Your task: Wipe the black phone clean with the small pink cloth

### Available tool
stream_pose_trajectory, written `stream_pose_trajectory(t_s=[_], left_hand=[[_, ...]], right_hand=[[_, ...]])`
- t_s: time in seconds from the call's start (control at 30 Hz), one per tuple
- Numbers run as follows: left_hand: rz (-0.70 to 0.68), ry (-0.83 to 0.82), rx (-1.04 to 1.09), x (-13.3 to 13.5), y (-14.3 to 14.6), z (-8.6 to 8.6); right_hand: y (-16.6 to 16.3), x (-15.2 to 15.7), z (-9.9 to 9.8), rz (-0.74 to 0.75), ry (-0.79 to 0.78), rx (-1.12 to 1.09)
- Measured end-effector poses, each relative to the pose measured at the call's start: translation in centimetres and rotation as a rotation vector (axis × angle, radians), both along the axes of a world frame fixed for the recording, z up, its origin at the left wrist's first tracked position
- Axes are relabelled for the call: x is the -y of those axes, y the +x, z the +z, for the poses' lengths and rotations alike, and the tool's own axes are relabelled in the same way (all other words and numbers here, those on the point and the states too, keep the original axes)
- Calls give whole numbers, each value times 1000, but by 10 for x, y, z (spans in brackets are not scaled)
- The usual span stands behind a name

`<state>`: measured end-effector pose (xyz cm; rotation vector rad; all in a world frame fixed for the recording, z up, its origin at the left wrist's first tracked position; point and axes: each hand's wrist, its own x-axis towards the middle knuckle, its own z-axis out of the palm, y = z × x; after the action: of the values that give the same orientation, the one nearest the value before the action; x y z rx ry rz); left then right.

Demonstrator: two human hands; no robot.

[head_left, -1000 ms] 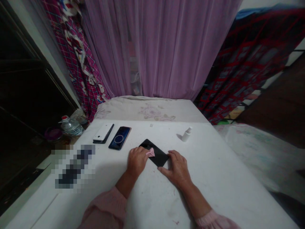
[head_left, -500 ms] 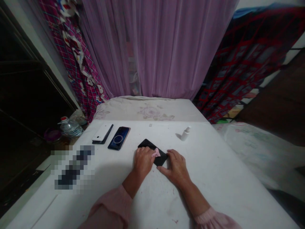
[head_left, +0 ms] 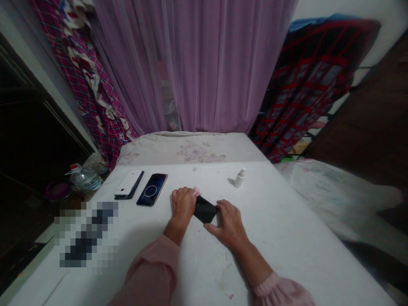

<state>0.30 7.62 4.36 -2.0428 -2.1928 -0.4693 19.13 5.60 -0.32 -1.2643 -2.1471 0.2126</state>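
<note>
A black phone (head_left: pixel 205 210) lies flat on the white table (head_left: pixel 287 238) in front of me. My left hand (head_left: pixel 182 203) is closed on a small pink cloth (head_left: pixel 196 191) and presses it on the phone's far end, covering that end. My right hand (head_left: pixel 228 222) rests at the phone's near right corner, thumb and fingers pinching its edge to hold it still.
A dark blue phone (head_left: pixel 152 195) and a white phone (head_left: pixel 128 185) on a dark case lie to the left. A small white spray bottle (head_left: pixel 239 178) stands at the back right. A water jug (head_left: pixel 83 177) sits off the table's left edge. A bed and purple curtain are behind.
My left hand slid the pink cloth along the phone from its middle toward its far end. The right hand stayed at the phone's near corner. The camera view drifted slightly.
</note>
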Motion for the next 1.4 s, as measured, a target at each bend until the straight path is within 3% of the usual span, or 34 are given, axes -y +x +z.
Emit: stream_pose_trajectory(t_s=[0.13,0.3,0.53,0.7,0.9,1.0,1.23,1.4], left_hand=[[-170,2,11,17,22,-1],[-279,-4,-26,14,15,3],[-98,8,-63,-18,-23,8],[21,6,-70,-14,-23,5],[-97,-6,-40,20,9,-3],[-149,-17,-15,23,8,-2],[21,-25,-11,-5,-27,8],[46,-28,12,6,-23,4]], right_hand=[[1,-1,1,13,-27,7],[-1,1,7,13,-39,-21],[-4,4,16,-12,-72,-45],[-2,2,13,5,-58,-4],[2,-1,3,23,-40,3],[2,-1,1,27,-35,3],[-2,3,10,-7,-48,-7],[-1,2,7,-12,-33,-7]])
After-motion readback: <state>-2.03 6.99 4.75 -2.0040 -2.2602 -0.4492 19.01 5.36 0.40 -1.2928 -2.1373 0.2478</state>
